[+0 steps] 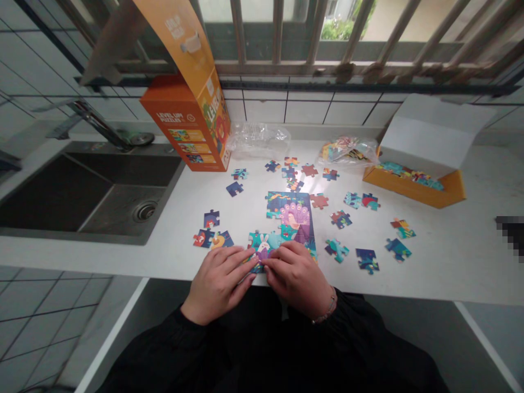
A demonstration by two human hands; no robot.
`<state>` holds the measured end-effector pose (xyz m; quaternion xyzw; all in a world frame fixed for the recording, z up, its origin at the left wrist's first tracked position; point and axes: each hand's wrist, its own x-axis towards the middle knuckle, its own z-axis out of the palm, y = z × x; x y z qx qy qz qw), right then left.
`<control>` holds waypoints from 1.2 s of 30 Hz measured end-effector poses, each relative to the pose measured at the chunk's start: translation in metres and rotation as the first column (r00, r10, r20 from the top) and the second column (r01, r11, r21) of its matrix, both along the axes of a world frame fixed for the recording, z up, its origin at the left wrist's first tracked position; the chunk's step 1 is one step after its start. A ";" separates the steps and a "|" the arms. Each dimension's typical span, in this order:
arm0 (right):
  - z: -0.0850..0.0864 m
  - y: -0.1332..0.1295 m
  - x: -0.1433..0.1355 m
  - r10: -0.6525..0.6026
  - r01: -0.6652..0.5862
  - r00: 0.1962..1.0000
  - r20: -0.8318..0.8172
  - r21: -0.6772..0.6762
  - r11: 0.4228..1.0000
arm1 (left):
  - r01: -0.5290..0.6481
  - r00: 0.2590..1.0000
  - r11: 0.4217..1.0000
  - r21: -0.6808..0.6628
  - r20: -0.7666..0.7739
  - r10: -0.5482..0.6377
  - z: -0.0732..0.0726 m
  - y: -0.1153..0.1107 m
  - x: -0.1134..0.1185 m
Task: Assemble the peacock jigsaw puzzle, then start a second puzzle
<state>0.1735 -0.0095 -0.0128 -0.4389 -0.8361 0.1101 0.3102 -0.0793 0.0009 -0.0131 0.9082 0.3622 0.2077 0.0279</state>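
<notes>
A partly joined jigsaw puzzle (295, 215) with a pink peacock and a white rabbit lies near the counter's front edge. Over its lower left part, my left hand (223, 281) has its fingers close together on a puzzle piece (263, 252) beneath the rabbit. From the other side my right hand (301, 278), a bracelet at its wrist, curls its fingers on the same spot. The fingertips nearly meet and hide much of the puzzle's lower edge. Just left of my left hand lie loose pieces, among them a dark blue one (212, 219).
More loose pieces, such as a blue one (367, 260), are scattered right and behind. An orange puzzle box (192, 125) stands by the sink (164, 218). Clear plastic (262, 139), a bag of pieces (347, 150) and an open box (413, 188) line the back.
</notes>
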 end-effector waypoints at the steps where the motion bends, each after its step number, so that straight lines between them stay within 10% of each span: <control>1: 0.001 0.000 0.000 0.006 -0.006 1.000 -0.002 0.000 1.000 | 0.000 1.000 1.000 -0.002 -0.002 0.000 0.000 0.000 0.000; 10: 0.002 -0.003 0.007 -0.147 0.142 0.963 -0.226 -0.040 0.989 | 0.020 1.000 1.000 0.011 -0.001 -0.020 0.001 -0.001 0.000; 36: -0.005 -0.003 0.005 -0.051 0.052 0.997 0.050 -0.017 0.999 | 0.078 0.995 0.995 -0.066 -0.051 -0.082 0.003 0.001 -0.002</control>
